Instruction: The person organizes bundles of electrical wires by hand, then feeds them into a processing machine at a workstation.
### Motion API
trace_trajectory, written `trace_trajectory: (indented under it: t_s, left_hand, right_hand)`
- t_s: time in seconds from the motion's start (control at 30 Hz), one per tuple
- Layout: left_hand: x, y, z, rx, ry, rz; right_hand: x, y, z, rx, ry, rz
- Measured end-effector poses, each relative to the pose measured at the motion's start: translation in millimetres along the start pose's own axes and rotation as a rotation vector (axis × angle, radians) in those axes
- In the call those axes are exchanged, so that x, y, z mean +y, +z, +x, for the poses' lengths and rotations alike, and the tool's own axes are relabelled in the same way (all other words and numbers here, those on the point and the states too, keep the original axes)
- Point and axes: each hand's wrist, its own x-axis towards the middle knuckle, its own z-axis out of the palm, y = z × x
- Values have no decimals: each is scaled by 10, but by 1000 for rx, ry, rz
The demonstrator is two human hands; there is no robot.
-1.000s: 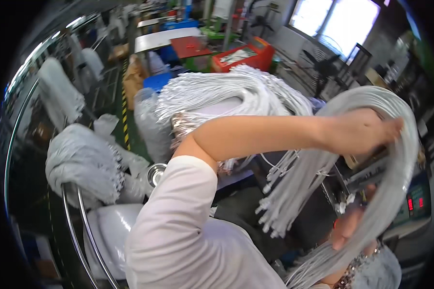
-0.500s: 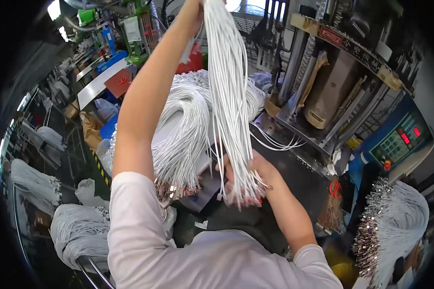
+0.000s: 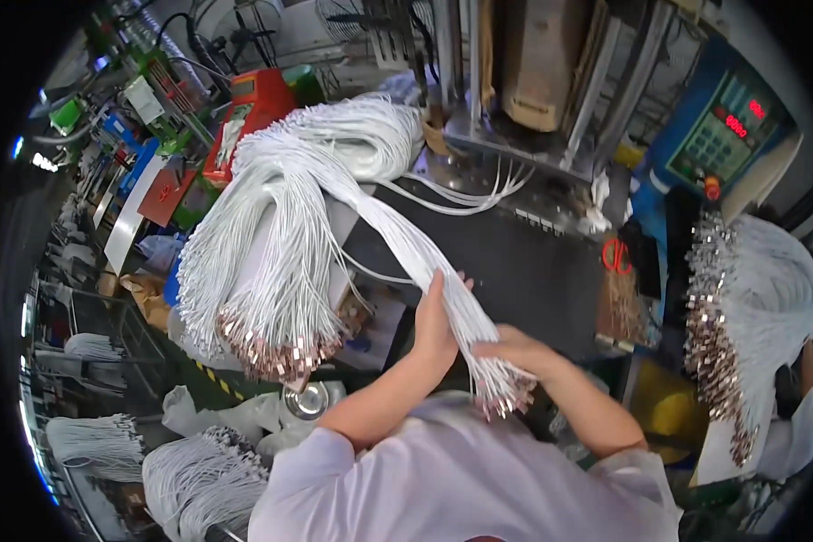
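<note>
Cable bundle (image 3: 397, 235), white and many-stranded, lies slantwise near the middle of the view, over the dark worktop (image 3: 506, 253); clock directions here are read from that middle. Red bin (image 3: 264, 95) between 10 and 11 o'clock, beyond the cables, holds pale, slender pieces; round metal bowl (image 3: 309, 403) at 7 o'clock shows a shiny interior, and whether anything lies in it I cannot tell; translucent plastic bag (image 3: 228, 417) sits crumpled beside the bowl, its contents unclear.

The bundle's long axis runs from 11 to 5 o'clock; its upper end merges into the large white cable pile (image 3: 298, 271) at 10 o'clock; its lower end, tipped with small coppery connectors, points to 5 o'clock, past the worktop's near edge and close to the person's shirt (image 3: 479, 470); the strands run nearly parallel and fan slightly at the tips.

Left hand (image 3: 434, 323) is set against the bundle's near side, fingers partly hidden behind the strands, so how tightly it closes I cannot tell; right hand (image 3: 519, 354) grips the bundle just above the connectors, its fingers laid across the strands; another cable pile (image 3: 768, 280) hangs at 3 o'clock, connectors facing inward.
</note>
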Motion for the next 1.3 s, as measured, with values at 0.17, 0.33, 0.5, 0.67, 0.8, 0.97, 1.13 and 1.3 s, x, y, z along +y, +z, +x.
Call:
trace_trajectory:
  t_s: [0.17, 0.33, 0.5, 0.67, 0.8, 0.97, 1.13, 1.3]
  left_hand:
    - [371, 215, -117, -67, -149, 466]
    - [1307, -245, 338, -233, 1366, 1908]
    - [1905, -444, 281, -135, 621, 2625]
    - [2040, 111, -5, -299, -2, 2213]
    - [1609, 609, 688, -744, 1099, 2082]
    - [887, 698, 1438, -1187, 1007, 1947]
    - [665, 746, 1725, -1095, 1081, 1996]
    - [561, 907, 1949, -972, 1077, 1953]
  right_hand:
    - [-159, -104, -96, -104, -38, 197]
    - [-604, -410, -355, -19, 38, 137]
    - [-1117, -868, -559, -32, 120, -142]
    - [-1256, -1217, -679, 270, -7, -947]
    - [-1053, -1091, -378, 708, -209, -1447]
    - [-639, -769, 29, 749, -348, -1635]
    - [-501, -973, -34, 818, -151, -1576]
    - [-820, -1340, -107, 921, -58, -1532]
